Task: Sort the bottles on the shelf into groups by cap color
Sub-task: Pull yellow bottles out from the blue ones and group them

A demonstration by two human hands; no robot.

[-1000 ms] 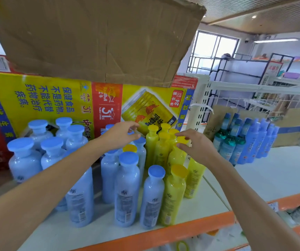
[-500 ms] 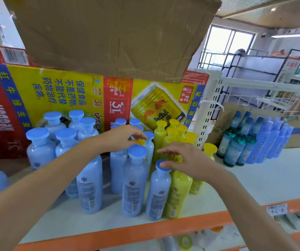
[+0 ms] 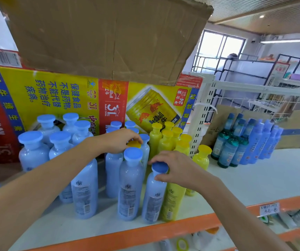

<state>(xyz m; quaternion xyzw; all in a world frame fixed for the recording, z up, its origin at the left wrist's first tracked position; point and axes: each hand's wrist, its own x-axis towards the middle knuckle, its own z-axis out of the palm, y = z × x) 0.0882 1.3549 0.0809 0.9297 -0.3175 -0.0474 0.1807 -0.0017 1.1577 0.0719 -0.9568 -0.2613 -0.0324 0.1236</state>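
Several pale blue bottles with blue caps [image 3: 130, 185] stand at the left and middle of the white shelf [image 3: 265, 180]. Several yellow bottles with yellow caps [image 3: 165, 142] stand to their right, near the upright post. My left hand [image 3: 120, 141] grips a yellow cap [image 3: 133, 144] that sits among the blue-capped bottles. My right hand [image 3: 174, 168] pinches the blue cap of a front blue bottle [image 3: 153, 194]; a yellow bottle [image 3: 172, 201] stands right beside it, under my palm.
A yellow and red drinks carton [image 3: 58, 98] forms a wall behind the bottles, with a brown cardboard flap [image 3: 105, 37] overhanging. A white perforated post [image 3: 201, 124] divides the shelf. Dark green and blue bottles [image 3: 243, 142] stand at the right. The orange shelf edge [image 3: 163, 230] runs along the front.
My right hand has moved from the yellow bottles toward me and left, onto the front blue bottle's cap. My left hand has stayed on the yellow cap among the blue bottles.
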